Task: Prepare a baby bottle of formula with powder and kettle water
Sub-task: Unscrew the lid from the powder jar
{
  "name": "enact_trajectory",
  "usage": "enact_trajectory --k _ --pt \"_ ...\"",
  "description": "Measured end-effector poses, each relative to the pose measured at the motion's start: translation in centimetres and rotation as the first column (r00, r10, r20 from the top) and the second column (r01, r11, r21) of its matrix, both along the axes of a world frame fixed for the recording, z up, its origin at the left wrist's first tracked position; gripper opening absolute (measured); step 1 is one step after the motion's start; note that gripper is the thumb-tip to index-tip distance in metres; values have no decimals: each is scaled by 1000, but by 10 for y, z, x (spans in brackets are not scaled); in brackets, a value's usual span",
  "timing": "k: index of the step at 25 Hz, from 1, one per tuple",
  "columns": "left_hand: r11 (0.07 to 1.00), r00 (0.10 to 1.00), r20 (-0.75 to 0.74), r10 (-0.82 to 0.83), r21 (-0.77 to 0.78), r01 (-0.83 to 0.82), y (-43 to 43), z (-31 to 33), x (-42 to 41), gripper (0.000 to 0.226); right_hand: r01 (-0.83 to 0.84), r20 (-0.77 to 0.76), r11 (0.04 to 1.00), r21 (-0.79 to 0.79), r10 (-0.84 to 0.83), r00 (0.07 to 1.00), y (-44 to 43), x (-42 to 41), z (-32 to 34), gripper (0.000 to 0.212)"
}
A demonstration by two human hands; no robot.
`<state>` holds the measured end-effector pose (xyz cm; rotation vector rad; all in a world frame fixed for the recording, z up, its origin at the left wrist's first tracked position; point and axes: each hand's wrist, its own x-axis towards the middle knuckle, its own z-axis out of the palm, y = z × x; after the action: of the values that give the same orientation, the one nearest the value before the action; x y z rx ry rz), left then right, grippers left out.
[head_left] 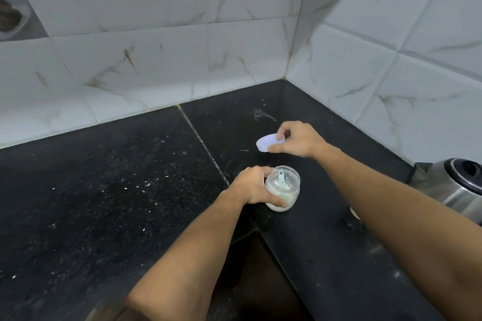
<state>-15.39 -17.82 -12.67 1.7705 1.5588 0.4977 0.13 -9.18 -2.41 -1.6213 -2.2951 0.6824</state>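
Observation:
A small clear jar of white formula powder (284, 187) stands open on the black counter (130, 190), with a pale green scoop (281, 180) lying inside it. My left hand (254, 185) grips the jar from its left side. My right hand (297, 139) holds the jar's white lid (267, 143) by its edge, just above the counter behind the jar. A steel kettle (453, 187) with a black lid sits at the right edge, partly behind my right forearm. No baby bottle is in view.
White marble-look tiled walls (156, 60) meet in a corner behind the counter. The counter has an inner corner edge (250, 232) near my left forearm, with dark floor below. A small white object (354, 212) peeks out under my right forearm.

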Motion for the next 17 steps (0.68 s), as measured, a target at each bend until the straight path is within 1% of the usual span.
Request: enact_trajectory --k 2,6,8,11,13,15,17 --pt "1000 1000 -1 -5 -3 5 1 -2 0 83 51 32 998 -22 -51 998 10 -3 -18 23" --pt "1000 1000 20 -5 -10 5 4 -5 -3 77 46 156 998 -52 -37 987 29 -11 -44 18" --pt "1000 1000 13 -25 -3 25 6 -5 -4 76 38 151 996 -76 -26 988 33 -14 -51 12" --pt "1000 1000 19 -17 10 17 6 -6 -4 73 26 107 995 -93 -16 994 34 -13 -51 9" --pt "1000 1000 21 -7 3 7 4 -5 -4 70 -2 83 995 -96 10 997 29 -8 -41 11" --pt "1000 1000 7 -5 -6 5 3 -3 -3 72 -13 77 996 -83 20 997 21 0 -24 12" --pt "1000 1000 -5 17 -5 -17 1 1 -1 75 -10 107 998 -68 18 994 10 7 -8 19"
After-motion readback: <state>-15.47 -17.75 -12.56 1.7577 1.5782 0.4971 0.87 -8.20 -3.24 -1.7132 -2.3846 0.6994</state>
